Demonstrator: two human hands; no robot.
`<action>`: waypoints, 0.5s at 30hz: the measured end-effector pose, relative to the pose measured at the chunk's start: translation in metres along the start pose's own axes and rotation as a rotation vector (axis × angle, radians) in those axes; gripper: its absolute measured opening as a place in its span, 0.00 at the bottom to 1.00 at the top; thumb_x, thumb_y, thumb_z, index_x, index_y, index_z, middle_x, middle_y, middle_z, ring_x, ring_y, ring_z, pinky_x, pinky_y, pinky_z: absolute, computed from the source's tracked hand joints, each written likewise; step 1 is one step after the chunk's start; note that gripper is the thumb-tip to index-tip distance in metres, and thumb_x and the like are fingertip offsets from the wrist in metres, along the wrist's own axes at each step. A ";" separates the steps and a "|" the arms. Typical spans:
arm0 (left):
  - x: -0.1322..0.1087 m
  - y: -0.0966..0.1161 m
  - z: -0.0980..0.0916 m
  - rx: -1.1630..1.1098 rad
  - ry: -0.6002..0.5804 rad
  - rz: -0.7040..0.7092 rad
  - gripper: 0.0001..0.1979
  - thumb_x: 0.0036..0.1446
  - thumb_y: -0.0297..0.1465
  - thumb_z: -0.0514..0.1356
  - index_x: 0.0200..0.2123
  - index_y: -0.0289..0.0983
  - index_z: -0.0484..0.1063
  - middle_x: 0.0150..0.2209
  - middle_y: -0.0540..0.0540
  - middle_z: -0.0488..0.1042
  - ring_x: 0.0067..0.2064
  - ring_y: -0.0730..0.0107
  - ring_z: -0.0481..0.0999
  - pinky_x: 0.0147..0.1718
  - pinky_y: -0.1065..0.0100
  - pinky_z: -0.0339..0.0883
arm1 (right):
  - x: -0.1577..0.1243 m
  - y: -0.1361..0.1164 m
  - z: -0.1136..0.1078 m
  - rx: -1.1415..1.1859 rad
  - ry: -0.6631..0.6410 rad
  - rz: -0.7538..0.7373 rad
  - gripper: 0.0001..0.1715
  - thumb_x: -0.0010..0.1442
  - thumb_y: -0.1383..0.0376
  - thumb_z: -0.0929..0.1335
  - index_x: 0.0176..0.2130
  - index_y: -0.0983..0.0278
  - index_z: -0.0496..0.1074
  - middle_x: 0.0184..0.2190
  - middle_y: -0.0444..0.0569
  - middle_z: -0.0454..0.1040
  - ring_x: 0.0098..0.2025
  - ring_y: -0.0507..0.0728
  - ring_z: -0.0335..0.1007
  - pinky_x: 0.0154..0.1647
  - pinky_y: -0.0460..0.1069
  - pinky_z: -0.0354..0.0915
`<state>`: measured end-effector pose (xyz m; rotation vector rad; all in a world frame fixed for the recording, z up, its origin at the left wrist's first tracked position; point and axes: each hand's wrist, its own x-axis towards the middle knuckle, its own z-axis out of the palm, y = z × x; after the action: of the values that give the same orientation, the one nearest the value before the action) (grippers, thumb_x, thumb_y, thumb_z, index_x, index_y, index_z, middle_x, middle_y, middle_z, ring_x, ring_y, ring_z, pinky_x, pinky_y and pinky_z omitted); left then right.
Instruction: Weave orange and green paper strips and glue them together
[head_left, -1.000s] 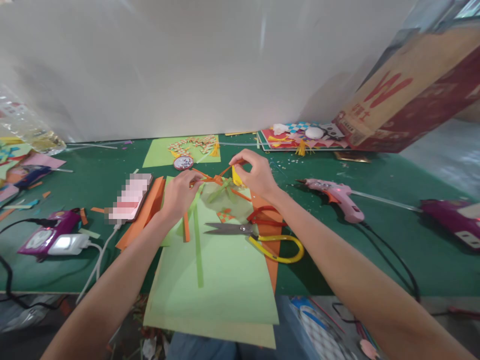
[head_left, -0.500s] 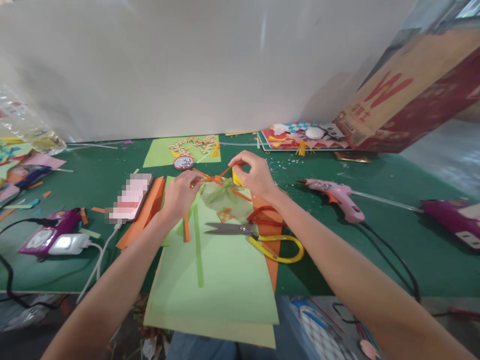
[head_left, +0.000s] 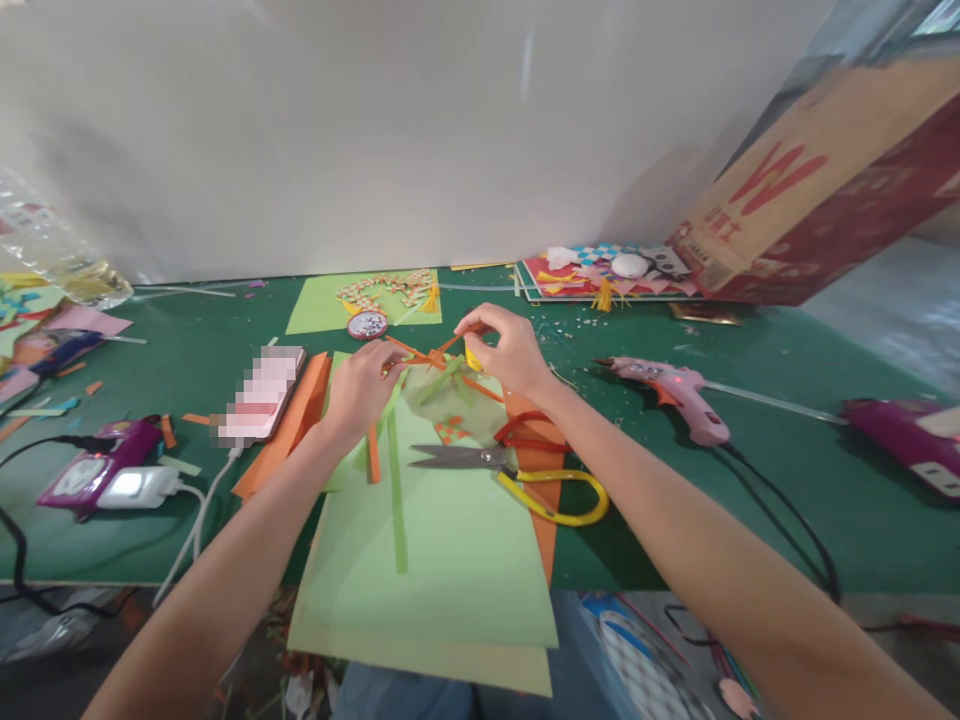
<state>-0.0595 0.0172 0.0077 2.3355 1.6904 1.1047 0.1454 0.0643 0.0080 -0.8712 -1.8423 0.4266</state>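
Observation:
Between my two hands an orange paper strip (head_left: 437,356) is bent into a small crossing knot. My left hand (head_left: 367,385) pinches its left end, and my right hand (head_left: 504,348) pinches the other end from above. Green strips (head_left: 444,382) lie just under the knot on a pale green sheet (head_left: 442,570). A yellow object (head_left: 472,355) shows in part beside my right fingers. Scissors with yellow and red handles (head_left: 555,492) rest on the sheet, blades pointing left. A small orange checkered piece (head_left: 451,430) is above the blades.
To the right lies a pink glue gun (head_left: 679,395). A phone (head_left: 262,395), orange paper (head_left: 289,430) and a purple socket block (head_left: 112,465) are at the left. Behind are a woven paper piece (head_left: 390,290), crafts (head_left: 615,270) and a large bag (head_left: 810,190).
The orange strip's crossing between my hands looks narrower and more open now. My right hand has moved very slightly; my left hand is nearly still.

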 end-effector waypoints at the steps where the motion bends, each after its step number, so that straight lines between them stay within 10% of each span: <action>1: 0.000 0.000 0.000 0.003 0.007 0.001 0.04 0.55 0.25 0.60 0.34 0.37 0.75 0.36 0.45 0.79 0.37 0.64 0.77 0.40 0.66 0.67 | 0.000 0.001 0.001 0.002 -0.002 0.001 0.08 0.49 0.72 0.62 0.27 0.61 0.68 0.29 0.46 0.73 0.32 0.54 0.70 0.38 0.51 0.67; 15: 0.001 0.001 0.003 -0.098 -0.007 0.071 0.03 0.52 0.25 0.62 0.32 0.37 0.75 0.34 0.47 0.79 0.35 0.68 0.78 0.36 0.69 0.69 | -0.006 -0.003 0.010 -0.075 -0.149 -0.093 0.11 0.52 0.72 0.61 0.34 0.63 0.70 0.34 0.49 0.76 0.34 0.55 0.71 0.39 0.50 0.65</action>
<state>-0.0567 0.0189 0.0070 2.3526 1.5261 1.1614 0.1366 0.0589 0.0012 -0.8188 -2.0386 0.3743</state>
